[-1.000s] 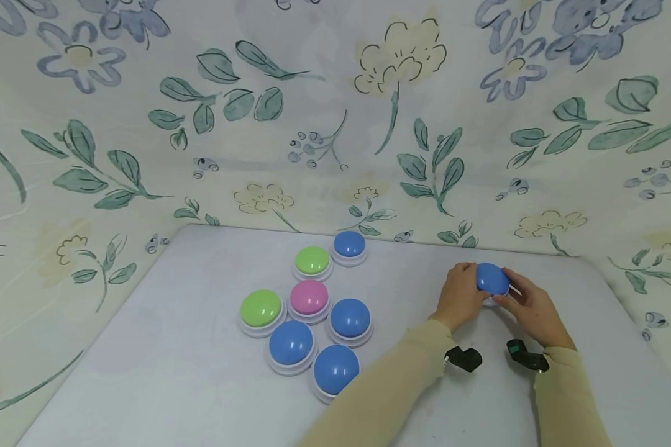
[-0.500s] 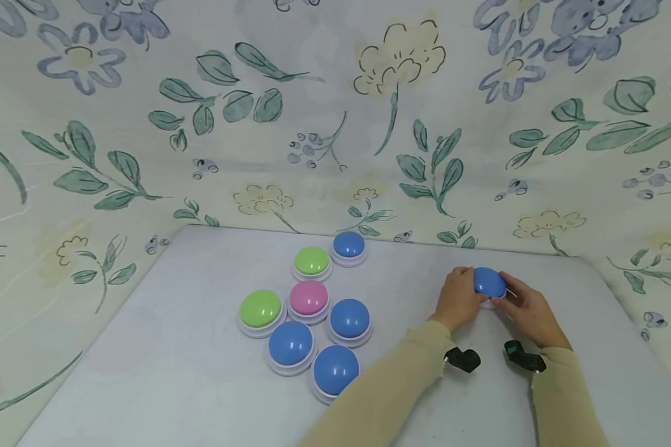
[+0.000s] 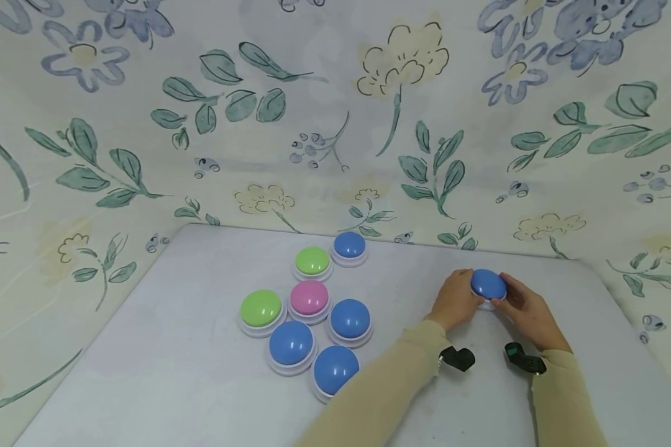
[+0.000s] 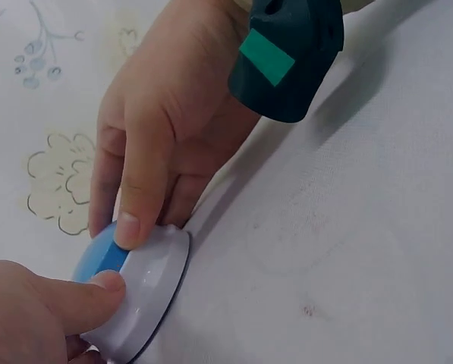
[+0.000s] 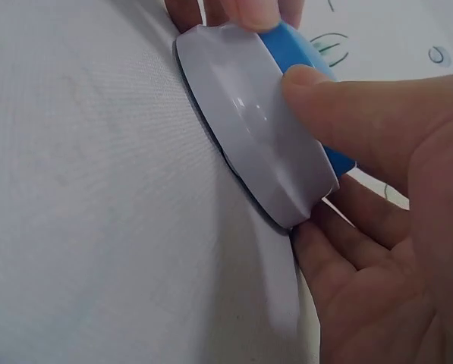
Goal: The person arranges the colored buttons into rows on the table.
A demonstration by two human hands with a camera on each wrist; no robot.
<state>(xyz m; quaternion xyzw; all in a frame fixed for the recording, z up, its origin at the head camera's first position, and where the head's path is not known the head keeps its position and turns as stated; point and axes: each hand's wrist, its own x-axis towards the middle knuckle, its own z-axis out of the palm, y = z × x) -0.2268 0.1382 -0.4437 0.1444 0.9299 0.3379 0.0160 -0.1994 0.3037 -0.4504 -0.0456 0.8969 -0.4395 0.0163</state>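
A blue dome push button [image 3: 488, 284] with a white base stands at the right of the table. My left hand [image 3: 455, 302] grips its left side and my right hand [image 3: 532, 315] its right side. In the left wrist view the left thumb lies across the edge of the white base [image 4: 156, 265], and the right thumb presses beside it on the blue dome. The right wrist view has the right hand [image 5: 393, 152] curled round the button's lower side, its base [image 5: 245, 121] close against the table. Fingers behind the dome are partly hidden.
Left of the arms stand several similar buttons: a pink button [image 3: 309, 297], green buttons [image 3: 261, 308] and blue buttons [image 3: 349, 318]. The left sleeve [image 3: 391, 385] partly covers the nearest blue one. Floral cloth [image 3: 335, 124] rises behind the white table [image 3: 162, 347].
Both hands and the gripped blue button have shifted slightly toward the left and nearer to me. The other buttons have stayed in place.
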